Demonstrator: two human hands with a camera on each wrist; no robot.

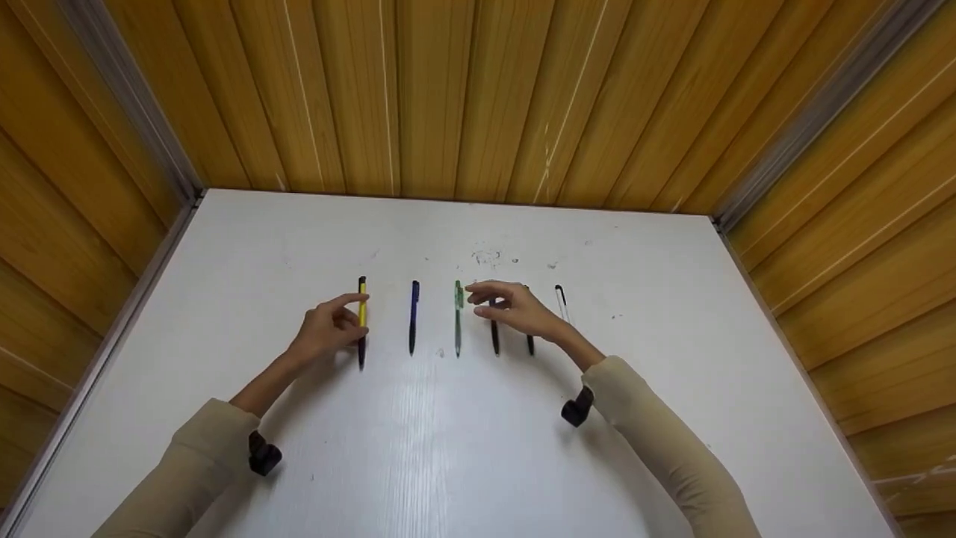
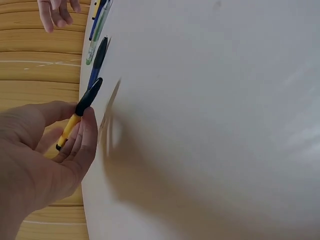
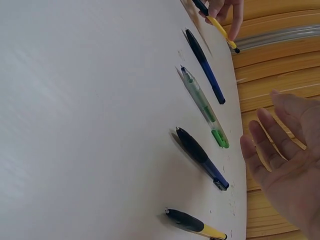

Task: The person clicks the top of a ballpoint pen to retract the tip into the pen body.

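My left hand [image 1: 328, 327] pinches a yellow and black pen [image 1: 362, 308] between thumb and fingers; in the left wrist view the pen is raised off the table, its shadow apart from it. To its right lie a blue and black pen [image 1: 414, 317] and a clear green pen [image 1: 458, 321]. My right hand [image 1: 519, 308] hovers with loosely bent fingers, holding nothing. Partly hidden beneath it are another dark blue pen [image 3: 200, 156] and a second yellow and black pen [image 3: 196, 225]. A clear pen with a black end [image 1: 561, 297] lies farthest right, its lower part covered by the wrist.
The pens lie in a row on a white table [image 1: 418, 448]. Small dark marks [image 1: 487, 258] dot the surface behind them. Wood-patterned panels [image 1: 433, 97] rise along the back and both sides. A small black device [image 1: 576, 409] hangs at each sleeve cuff.
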